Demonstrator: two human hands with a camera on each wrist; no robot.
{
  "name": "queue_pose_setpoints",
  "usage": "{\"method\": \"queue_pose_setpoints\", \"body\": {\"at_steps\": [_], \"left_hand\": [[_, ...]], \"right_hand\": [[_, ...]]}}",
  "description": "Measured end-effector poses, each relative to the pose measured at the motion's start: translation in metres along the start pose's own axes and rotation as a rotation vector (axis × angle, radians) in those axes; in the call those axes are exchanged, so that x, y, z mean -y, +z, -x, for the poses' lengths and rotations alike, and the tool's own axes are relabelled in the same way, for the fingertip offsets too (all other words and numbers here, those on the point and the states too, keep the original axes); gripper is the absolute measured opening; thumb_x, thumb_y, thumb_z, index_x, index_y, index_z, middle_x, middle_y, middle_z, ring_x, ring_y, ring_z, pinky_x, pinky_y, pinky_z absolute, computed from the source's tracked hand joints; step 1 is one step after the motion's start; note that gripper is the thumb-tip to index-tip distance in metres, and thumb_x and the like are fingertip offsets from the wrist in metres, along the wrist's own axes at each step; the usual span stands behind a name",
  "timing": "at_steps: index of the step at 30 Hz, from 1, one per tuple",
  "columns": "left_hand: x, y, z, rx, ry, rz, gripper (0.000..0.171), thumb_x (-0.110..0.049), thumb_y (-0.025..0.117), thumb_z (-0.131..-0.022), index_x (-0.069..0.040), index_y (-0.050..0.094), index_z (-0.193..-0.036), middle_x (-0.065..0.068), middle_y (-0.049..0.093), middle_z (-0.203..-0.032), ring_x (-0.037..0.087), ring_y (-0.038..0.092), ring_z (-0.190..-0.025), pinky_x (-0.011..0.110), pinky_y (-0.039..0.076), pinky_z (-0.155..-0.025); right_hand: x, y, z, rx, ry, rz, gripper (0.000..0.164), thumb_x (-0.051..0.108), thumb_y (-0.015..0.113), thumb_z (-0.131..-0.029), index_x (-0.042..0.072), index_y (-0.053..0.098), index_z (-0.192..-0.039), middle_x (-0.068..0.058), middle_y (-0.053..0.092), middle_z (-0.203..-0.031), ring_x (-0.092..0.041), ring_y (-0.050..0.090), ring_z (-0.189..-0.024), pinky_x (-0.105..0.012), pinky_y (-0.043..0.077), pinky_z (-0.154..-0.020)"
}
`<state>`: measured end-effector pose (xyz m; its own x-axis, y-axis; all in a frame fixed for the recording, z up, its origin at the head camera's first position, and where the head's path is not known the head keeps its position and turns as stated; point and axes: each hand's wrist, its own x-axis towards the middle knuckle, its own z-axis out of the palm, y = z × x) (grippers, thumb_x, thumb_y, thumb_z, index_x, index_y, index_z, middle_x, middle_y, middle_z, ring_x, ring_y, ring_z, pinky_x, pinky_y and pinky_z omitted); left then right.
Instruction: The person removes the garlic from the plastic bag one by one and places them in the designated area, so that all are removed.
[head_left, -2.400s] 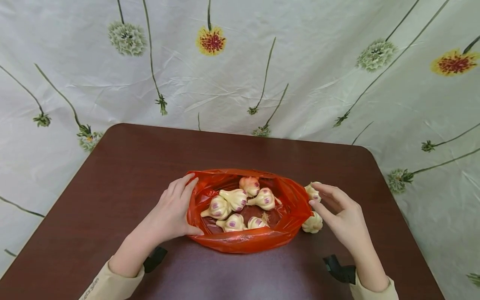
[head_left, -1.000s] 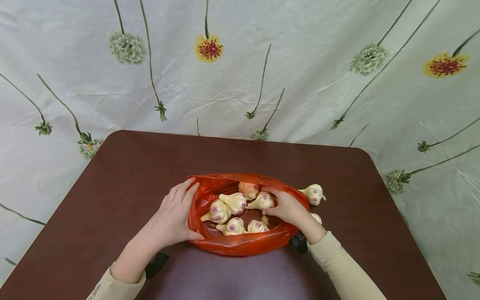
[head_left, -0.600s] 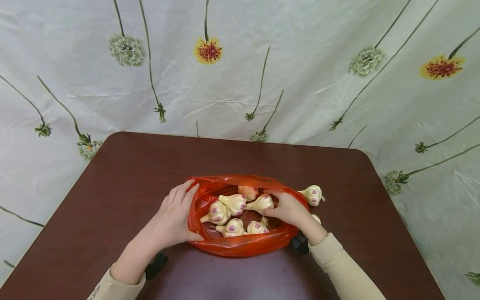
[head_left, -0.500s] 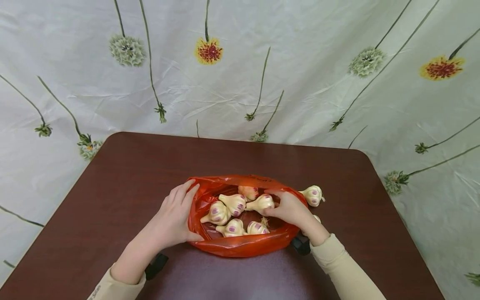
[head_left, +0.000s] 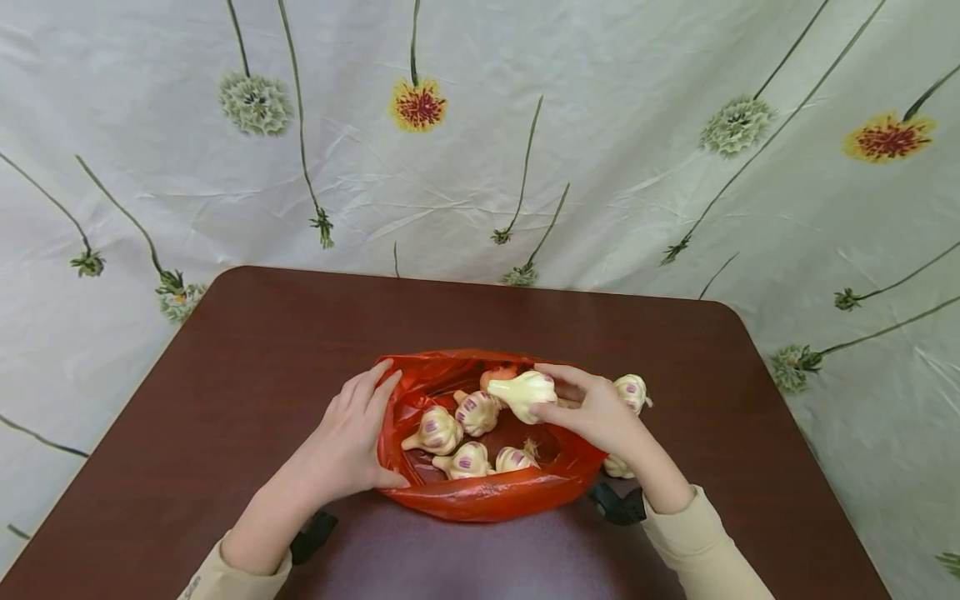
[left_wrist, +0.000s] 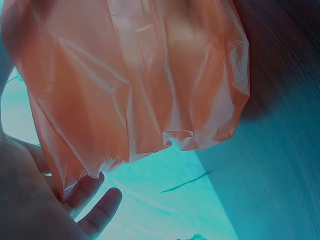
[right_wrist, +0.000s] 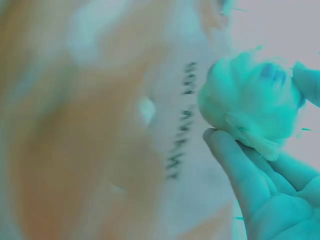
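Observation:
A red plastic bag (head_left: 487, 502) lies with its mouth spread wide in the head view, several garlic bulbs (head_left: 437, 430) inside. My left hand (head_left: 341, 433) holds the bag's left end, thumb on the near rim and fingers on the far rim. In the left wrist view its fingers (left_wrist: 102, 210) reach past the bag's edge. My right hand (head_left: 600, 412) holds one pale garlic bulb (head_left: 527, 396) between thumb and fingers, raised at the bag's mouth, stem pointing left. In the right wrist view that bulb (right_wrist: 252, 100) sits at the fingertips, beside the blurred bag (right_wrist: 75, 150).
Two garlic bulbs lie on the brown table (head_left: 315, 333) right of the bag: one farther back (head_left: 633, 392), and a nearer one (head_left: 618, 467) partly hidden by the right hand. A flowered cloth (head_left: 465, 167) hangs behind the table.
My right hand came from outside the bag into it, took hold of a garlic bulb and lifted it. A bulb beside it has rolled round. The left hand keeps its place.

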<state>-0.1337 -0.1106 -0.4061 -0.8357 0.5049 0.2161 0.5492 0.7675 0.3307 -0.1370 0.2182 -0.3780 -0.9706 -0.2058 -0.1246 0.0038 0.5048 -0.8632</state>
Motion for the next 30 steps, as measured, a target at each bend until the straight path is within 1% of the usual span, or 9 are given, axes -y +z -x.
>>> {"method": "queue_pose_setpoints", "body": {"at_steps": [5, 9, 13, 16, 20, 23, 26, 27, 30], "left_hand": [[-0.001, -0.001, 0.000, -0.002, 0.001, 0.003, 0.123, -0.040, 0.098, -0.049, 0.008, 0.035, -0.144, 0.026, 0.032, -0.151, 0.045, 0.034, -0.132, 0.066, 0.040, -0.099], [-0.002, -0.001, 0.000, -0.004, 0.002, 0.004, 0.123, -0.039, 0.098, -0.049, 0.008, 0.035, -0.144, 0.025, 0.031, -0.151, 0.045, 0.034, -0.131, 0.066, 0.041, -0.099], [-0.002, -0.001, 0.000, -0.013, 0.005, 0.001, 0.122, -0.038, 0.098, -0.049, 0.008, 0.035, -0.143, 0.025, 0.032, -0.150, 0.045, 0.035, -0.131, 0.065, 0.042, -0.098], [-0.002, -0.001, 0.001, -0.017, 0.003, -0.003, 0.122, -0.038, 0.097, -0.049, 0.007, 0.036, -0.143, 0.025, 0.033, -0.150, 0.044, 0.035, -0.131, 0.065, 0.042, -0.097], [-0.001, 0.000, 0.000, -0.018, 0.004, -0.002, 0.123, -0.039, 0.098, -0.048, 0.007, 0.036, -0.143, 0.025, 0.033, -0.150, 0.044, 0.035, -0.131, 0.065, 0.043, -0.096], [0.000, 0.001, 0.000, -0.021, 0.006, -0.001, 0.123, -0.039, 0.098, -0.048, 0.007, 0.036, -0.143, 0.025, 0.033, -0.150, 0.044, 0.035, -0.131, 0.065, 0.043, -0.097], [-0.001, 0.002, -0.001, -0.025, 0.008, -0.003, 0.123, -0.039, 0.098, -0.048, 0.007, 0.036, -0.143, 0.025, 0.033, -0.150, 0.044, 0.036, -0.131, 0.065, 0.043, -0.097], [-0.001, 0.002, -0.001, -0.026, 0.009, -0.002, 0.123, -0.039, 0.098, -0.047, 0.007, 0.037, -0.143, 0.025, 0.034, -0.150, 0.044, 0.036, -0.131, 0.065, 0.043, -0.097], [-0.001, 0.002, -0.001, -0.021, 0.007, 0.000, 0.123, -0.040, 0.098, -0.047, 0.007, 0.037, -0.143, 0.025, 0.034, -0.150, 0.044, 0.036, -0.131, 0.065, 0.043, -0.097]], "right_hand": [[0.010, -0.020, 0.012, -0.069, -0.057, -0.080, 0.059, 0.020, 0.075, -0.088, 0.008, 0.053, -0.141, -0.017, 0.057, -0.138, -0.032, 0.062, -0.122, -0.034, 0.057, -0.089], [0.012, -0.041, 0.022, -0.171, -0.062, -0.100, 0.056, 0.018, 0.073, -0.090, 0.008, 0.052, -0.142, -0.019, 0.060, -0.134, -0.014, 0.067, -0.109, -0.026, 0.058, -0.080], [0.005, -0.061, 0.035, -0.289, -0.028, -0.049, 0.056, 0.021, 0.071, -0.092, 0.008, 0.051, -0.143, -0.022, 0.059, -0.133, 0.009, 0.063, -0.098, -0.018, 0.056, -0.076], [-0.008, -0.075, 0.046, -0.361, 0.041, 0.037, 0.061, 0.029, 0.070, -0.092, 0.011, 0.048, -0.146, -0.021, 0.056, -0.138, 0.015, 0.058, -0.100, -0.010, 0.051, -0.078], [-0.029, -0.088, 0.061, -0.400, 0.173, 0.147, 0.069, 0.041, 0.068, -0.092, 0.014, 0.043, -0.150, -0.020, 0.051, -0.145, -0.012, 0.062, -0.119, -0.005, 0.047, -0.075], [-0.047, -0.092, 0.070, -0.390, 0.263, 0.201, 0.074, 0.047, 0.066, -0.092, 0.011, 0.040, -0.151, -0.023, 0.049, -0.145, -0.035, 0.053, -0.129, -0.009, 0.048, -0.075], [-0.068, -0.091, 0.078, -0.364, 0.325, 0.229, 0.079, 0.049, 0.066, -0.091, 0.007, 0.038, -0.151, -0.026, 0.049, -0.143, -0.040, 0.051, -0.130, -0.022, 0.055, -0.079], [-0.075, -0.091, 0.081, -0.354, 0.346, 0.237, 0.080, 0.050, 0.066, -0.091, 0.006, 0.038, -0.151, -0.027, 0.049, -0.143, -0.040, 0.052, -0.130, -0.023, 0.056, -0.079], [-0.093, -0.088, 0.086, -0.338, 0.380, 0.263, 0.080, 0.050, 0.066, -0.090, 0.002, 0.039, -0.149, -0.029, 0.052, -0.139, -0.041, 0.054, -0.127, -0.036, 0.057, -0.084]]}}
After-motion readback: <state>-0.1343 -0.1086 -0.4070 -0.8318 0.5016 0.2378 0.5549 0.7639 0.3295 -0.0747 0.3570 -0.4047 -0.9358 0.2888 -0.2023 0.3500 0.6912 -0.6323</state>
